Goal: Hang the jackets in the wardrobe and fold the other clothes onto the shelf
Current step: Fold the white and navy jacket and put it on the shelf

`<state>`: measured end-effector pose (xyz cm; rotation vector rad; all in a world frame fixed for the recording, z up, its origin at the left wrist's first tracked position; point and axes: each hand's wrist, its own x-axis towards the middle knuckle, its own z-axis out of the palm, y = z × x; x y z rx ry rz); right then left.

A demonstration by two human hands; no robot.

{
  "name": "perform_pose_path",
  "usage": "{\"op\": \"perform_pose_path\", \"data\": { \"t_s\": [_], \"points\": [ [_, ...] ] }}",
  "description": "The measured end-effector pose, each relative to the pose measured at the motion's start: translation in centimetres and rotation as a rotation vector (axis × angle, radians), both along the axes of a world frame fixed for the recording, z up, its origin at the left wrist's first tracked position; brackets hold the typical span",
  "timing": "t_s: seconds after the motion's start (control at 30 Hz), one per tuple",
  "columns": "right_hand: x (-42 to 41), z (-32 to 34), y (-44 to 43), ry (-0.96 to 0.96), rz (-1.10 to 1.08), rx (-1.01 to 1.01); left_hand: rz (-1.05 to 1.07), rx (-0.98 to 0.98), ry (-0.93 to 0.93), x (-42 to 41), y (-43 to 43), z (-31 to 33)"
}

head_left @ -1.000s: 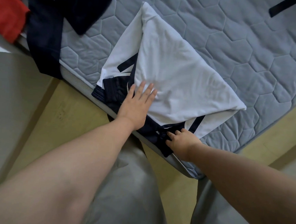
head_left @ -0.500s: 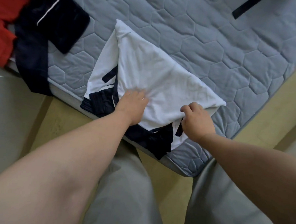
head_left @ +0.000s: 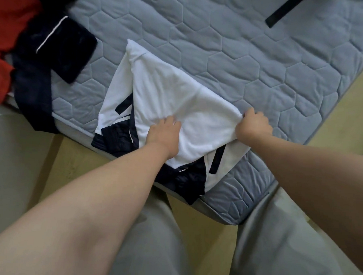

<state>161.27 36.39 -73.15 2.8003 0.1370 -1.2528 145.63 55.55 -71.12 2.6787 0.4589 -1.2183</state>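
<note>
Head view: right hand point(head_left: 253, 127) grip pinches white jersey point(head_left: 178, 95) corner, left hand point(head_left: 163, 136) clutches cloth; keep taut, fold evenly.

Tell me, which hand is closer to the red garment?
Left. The left hand grips the white garment near its middle, toward the red garment; the right hand pinches its far right corner.

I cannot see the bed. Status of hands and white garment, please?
Left hand holds white garment on mattress. Right hand pinches its right corner. Navy garment lies apart, leftward.
</note>
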Motion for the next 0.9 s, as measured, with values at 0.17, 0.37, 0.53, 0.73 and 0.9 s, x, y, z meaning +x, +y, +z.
{"op": "perform_pose_path", "data": {
  "t_s": [0.17, 0.37, 0.53, 0.73, 0.9],
  "points": [
    [0.4, -0.4, 0.4, 0.000, 0.081, 0.000, 0.163, -0.067, -0.044, 1.3, 1.5, 0.1],
    [0.2, 0.1, 4.1, -0.093, 0.308, 0.171, 0.458, -0.020, -0.119, -0.4, 3.9, 0.4],
    [-1.4, 0.7, 10.2, -0.180, 0.602, 0.515, 0.558, -0.030, -0.102, -3.2, 3.8, 0.5],
    [-2.5, -0.3, 15.5, 0.161, 0.592, 0.046, 0.709, -0.143, -0.111, -6.8, 2.4, -0.1],
    [-2.8, 0.1, 19.6, -0.011, 0.524, 0.129, 1.253, -0.020, -0.366, -10.1, 2.0, 0.4]
  ]
}}
